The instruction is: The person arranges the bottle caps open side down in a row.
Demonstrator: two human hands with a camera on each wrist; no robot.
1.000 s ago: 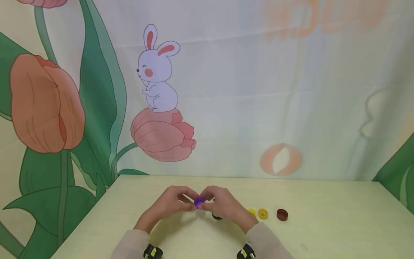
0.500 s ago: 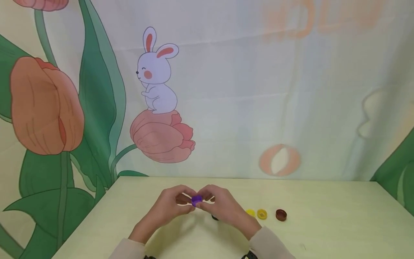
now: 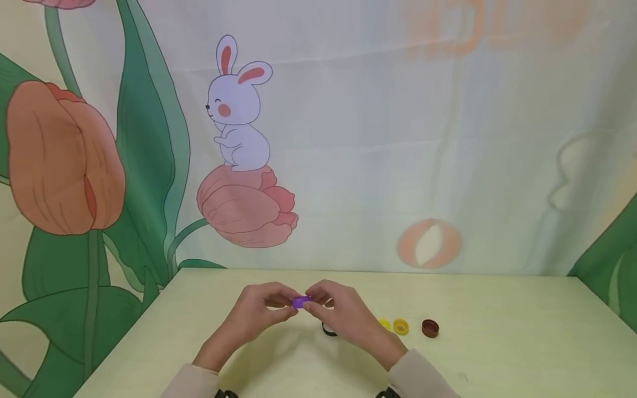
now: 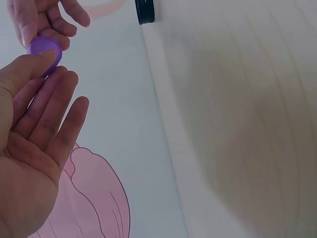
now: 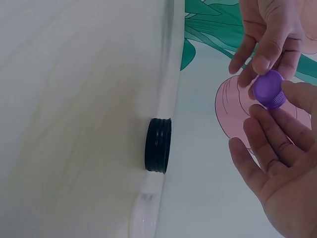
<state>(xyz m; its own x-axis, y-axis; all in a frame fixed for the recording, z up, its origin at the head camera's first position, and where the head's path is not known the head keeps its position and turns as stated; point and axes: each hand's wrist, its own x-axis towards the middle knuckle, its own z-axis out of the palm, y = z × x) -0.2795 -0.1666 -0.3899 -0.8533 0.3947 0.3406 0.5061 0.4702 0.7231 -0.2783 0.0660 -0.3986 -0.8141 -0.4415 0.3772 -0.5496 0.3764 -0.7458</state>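
A purple bottle cap (image 3: pixel 301 302) with a ridged side is held up above the table between both hands. My left hand (image 3: pixel 254 309) pinches its left side, the thumb lying across the cap (image 4: pixel 46 49) in the left wrist view. From the other side my right hand (image 3: pixel 343 312) pinches it too, thumb against the rim. The right wrist view shows the cap's smooth round face (image 5: pixel 268 88). Below the right hand, a black cap (image 3: pixel 329 330) rests on the table, partly covered by that hand; it stands out fully in the right wrist view.
Right of the hands on the pale table (image 3: pixel 502 342) lie a bright yellow cap (image 3: pixel 384 324), partly hidden, a darker yellow cap (image 3: pixel 401 326) and a brown cap (image 3: pixel 430 328). A printed cloth (image 3: pixel 348 138) hangs behind the table. A pale object (image 5: pixel 143 215) shows low in the right wrist view.
The purple cap has turned between the fingers, from showing its hollow inside to lying nearly edge-on in the head view. Both hands have shifted slightly up and left.
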